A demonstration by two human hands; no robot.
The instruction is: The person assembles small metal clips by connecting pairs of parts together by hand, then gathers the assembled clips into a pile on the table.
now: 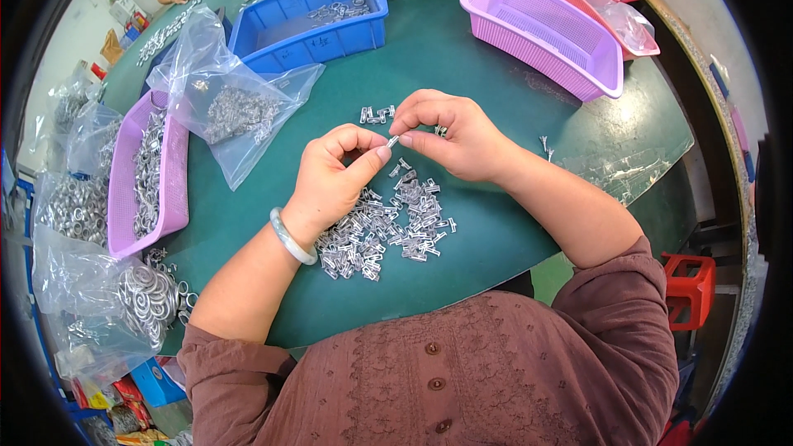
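1. Head view: we find a small metal fitting between left hand and right hand, equally near both, its long axis slanting near-left to far-right.
2. Both hands pinch it, thumb against forefinger; we note further fittings inside the right's curled fingers.
3. We record a heap of slotted, silvery pieces nearer the wearer, on the smooth green surface.

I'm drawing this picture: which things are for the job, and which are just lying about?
Probably for the job: small silvery metallic piece between left hand and right hand; heap of silvery metallic pieces.

Probably lying about: rectangular purple plastic basket, upper right; red plastic stool.
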